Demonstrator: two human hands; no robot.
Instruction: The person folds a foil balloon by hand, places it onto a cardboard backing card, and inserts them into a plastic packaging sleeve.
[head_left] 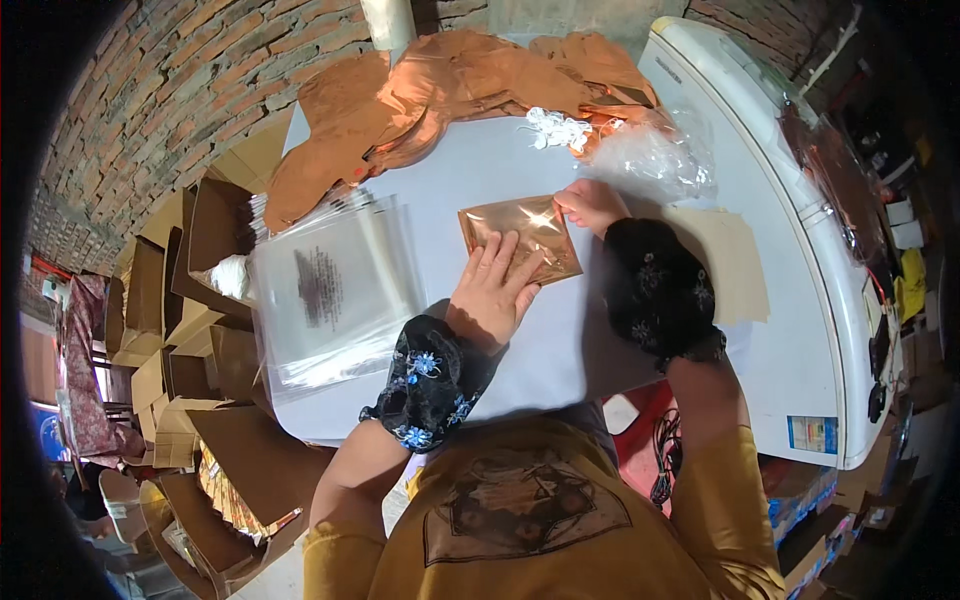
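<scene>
A shiny copper-coloured foil sheet (548, 222), folded into a flat square, lies on the white table (455, 165) in front of me. My left hand (492, 292) rests flat across its lower left part, fingers stretched out over the foil. At the upper right corner my right hand (592, 206) pinches the edge between thumb and fingers. Left of the foil is a stack of clear plastic bags (375, 290) with dark print. Crumpled copper foil (475, 80) is heaped along the table's far side. White tags with strings (556, 130) lie before it.
Bunched clear plastic (655, 165) sits at the far right, with a flat tan card (728, 260) nearer me. A large white appliance (765, 150) borders the table's right side. Open cardboard boxes (235, 465) crowd the left. Behind stands a brick wall (190, 100).
</scene>
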